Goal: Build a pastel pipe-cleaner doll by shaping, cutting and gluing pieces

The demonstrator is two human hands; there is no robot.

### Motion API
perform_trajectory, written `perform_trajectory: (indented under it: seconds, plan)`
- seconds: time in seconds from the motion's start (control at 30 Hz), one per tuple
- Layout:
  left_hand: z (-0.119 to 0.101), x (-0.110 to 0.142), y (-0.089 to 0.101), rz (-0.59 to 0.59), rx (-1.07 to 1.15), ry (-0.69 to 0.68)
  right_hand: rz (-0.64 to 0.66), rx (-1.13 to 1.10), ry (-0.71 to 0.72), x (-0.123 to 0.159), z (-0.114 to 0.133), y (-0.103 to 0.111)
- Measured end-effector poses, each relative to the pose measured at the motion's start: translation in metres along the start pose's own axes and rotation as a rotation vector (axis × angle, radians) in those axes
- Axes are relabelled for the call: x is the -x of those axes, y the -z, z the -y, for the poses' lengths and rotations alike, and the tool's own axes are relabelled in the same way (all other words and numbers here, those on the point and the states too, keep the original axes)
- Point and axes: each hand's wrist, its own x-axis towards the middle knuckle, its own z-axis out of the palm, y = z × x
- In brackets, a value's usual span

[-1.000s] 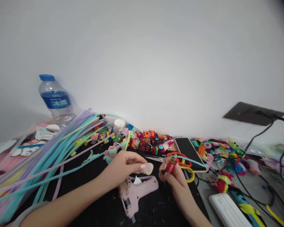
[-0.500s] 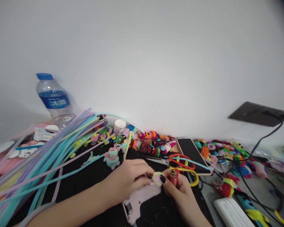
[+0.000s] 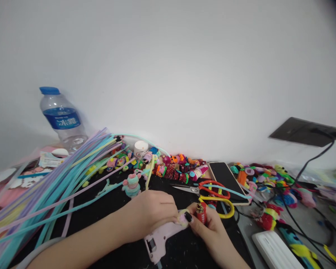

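Note:
A small fuzzy pipe-cleaner piece [image 3: 182, 217], pale yellow and pink, is pinched between my two hands. My left hand [image 3: 156, 211] closes on its left side, with the fingertips mostly out of sight. On its right, the dark-nailed thumb of my right hand [image 3: 208, 228] presses the piece. A red lighter [image 3: 201, 213] stands upright in that same right hand, metal end up. Beneath the piece lies a pale pink glue gun [image 3: 164, 237] on the black mat [image 3: 182, 250]. Scissors [image 3: 212, 192] with red and yellow handles rest just beyond my right hand.
Pipe cleaners [image 3: 81, 175] spread across the left, near a water bottle [image 3: 61, 119]. A fuzzy figure [image 3: 132, 185], a paper cup [image 3: 141, 148] and small colourful figures line the back. To the right are a phone [image 3: 226, 179], a white power bank [image 3: 276, 250] and black cables [image 3: 305, 168].
Both hands have shifted slightly left and down with the pipe-cleaner piece, now closer over the glue gun. My left hand has turned, hiding its fingertips. The lighter stays in my right hand.

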Motion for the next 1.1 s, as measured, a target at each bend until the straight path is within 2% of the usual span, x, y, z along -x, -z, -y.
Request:
perform_trajectory:
  seconds: [0.17,0.3,0.4,0.5,0.63,0.77,0.9,0.97,1.03,1.1]
  plan:
    - [0.003,-0.001,0.001,-0.081,0.228,0.237,-0.142,0.037,0.051,0.0,-0.004,0.003]
    - [0.0,-0.003,-0.006,-0.148,0.572,0.545,-0.163,0.069,0.078,0.001,-0.002,0.0]
    - [-0.005,-0.004,-0.016,-0.225,0.749,0.665,-0.147,0.118,0.093,0.001,-0.001,-0.004]
    - [-0.008,-0.004,-0.021,-0.299,0.842,0.688,-0.145,0.191,0.107,0.001,-0.002,-0.003]
    - [-0.004,-0.004,-0.014,-0.399,0.857,0.732,-0.214,0.335,0.178,-0.002,-0.004,0.007]
    - [0.005,-0.003,-0.001,-0.48,0.951,0.759,-0.233,0.62,0.176,-0.005,-0.006,0.016]
    - [0.01,-0.002,0.009,-0.53,0.969,0.756,-0.242,0.905,0.269,-0.009,-0.007,0.021]
    - [0.011,-0.003,0.012,-0.531,0.965,0.761,-0.304,1.004,0.328,-0.01,-0.007,0.027]
    - [0.01,-0.004,0.015,-0.525,0.953,0.765,-0.425,1.078,0.369,-0.012,-0.007,0.037]
    - [0.01,-0.003,0.015,-0.509,0.94,0.764,-0.52,1.179,0.327,-0.014,-0.009,0.049]
